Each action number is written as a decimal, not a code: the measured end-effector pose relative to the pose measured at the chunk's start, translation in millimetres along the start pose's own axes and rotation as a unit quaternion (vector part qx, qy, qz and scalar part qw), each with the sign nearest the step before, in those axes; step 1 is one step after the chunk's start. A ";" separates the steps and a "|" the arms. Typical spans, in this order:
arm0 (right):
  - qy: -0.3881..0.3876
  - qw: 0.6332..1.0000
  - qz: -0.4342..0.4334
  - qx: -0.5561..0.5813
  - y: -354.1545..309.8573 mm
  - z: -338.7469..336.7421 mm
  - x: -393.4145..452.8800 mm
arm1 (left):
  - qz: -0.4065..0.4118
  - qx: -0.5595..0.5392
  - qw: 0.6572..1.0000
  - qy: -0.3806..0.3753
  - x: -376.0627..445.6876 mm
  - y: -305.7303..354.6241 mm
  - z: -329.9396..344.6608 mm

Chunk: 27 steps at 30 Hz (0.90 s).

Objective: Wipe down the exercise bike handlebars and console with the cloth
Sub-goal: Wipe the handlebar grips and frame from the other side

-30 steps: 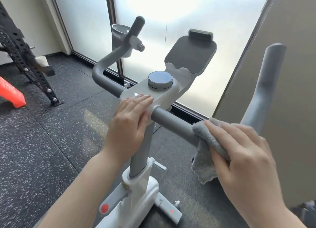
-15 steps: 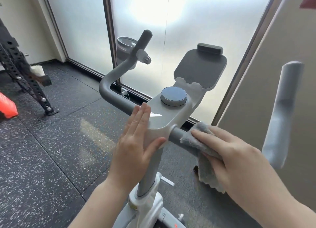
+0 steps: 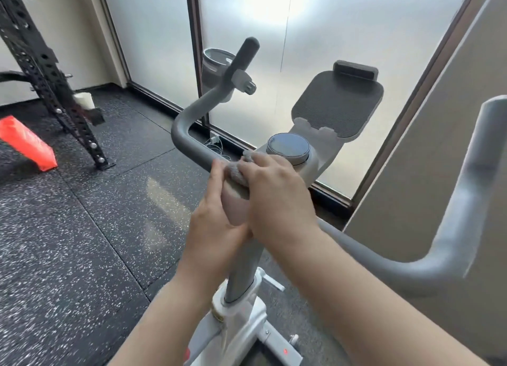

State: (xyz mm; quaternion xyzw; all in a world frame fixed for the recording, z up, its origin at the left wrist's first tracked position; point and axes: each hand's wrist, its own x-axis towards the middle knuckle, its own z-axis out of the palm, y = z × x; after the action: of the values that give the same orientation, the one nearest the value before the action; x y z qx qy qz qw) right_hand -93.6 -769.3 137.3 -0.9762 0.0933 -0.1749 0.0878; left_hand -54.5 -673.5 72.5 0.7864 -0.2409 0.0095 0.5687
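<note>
Presently the right hand (image 3: 277,195) grips the grey cloth (image 3: 238,170), bunched against the console (image 3: 307,165) at its left edge, where the left handlebar (image 3: 192,143) joins. The left hand (image 3: 216,223) rests with straight fingers against the console's near side, touching the cloth. The round dial (image 3: 288,146) sits just beyond.

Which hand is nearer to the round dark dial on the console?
Right. The right hand lies on the grey fluffy cloth just beside the round dark dial; the left hand is lower, against the console's near side.
</note>
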 end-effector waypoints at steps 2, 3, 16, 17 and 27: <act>-0.009 0.999 -0.048 0.014 -1.2 1.3 -10.1 | -0.019 0.000 1.000 0.005 0.2 0.2 -0.8; -0.006 0.997 -0.058 0.044 8.0 -1.4 -19.8 | -0.025 0.001 1.000 0.003 0.9 0.8 -1.9; -0.055 0.995 -0.089 0.010 64.5 -35.0 -38.8 | 0.051 0.249 0.965 -0.072 3.2 23.0 -11.5; -0.019 0.998 -0.048 0.021 72.6 -42.9 -36.2 | 0.066 0.274 0.957 -0.073 6.2 26.5 -10.6; 0.022 0.999 -0.024 -0.023 43.0 -3.8 38.5 | 0.140 0.305 0.938 -0.088 37.2 33.0 8.1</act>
State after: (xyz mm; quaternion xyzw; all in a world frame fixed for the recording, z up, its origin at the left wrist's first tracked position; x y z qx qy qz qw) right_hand -66.1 -819.6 144.5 -0.9759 0.0759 -0.1958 0.0595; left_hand -36.5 -702.3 109.7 0.8780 -0.3834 0.0923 0.2712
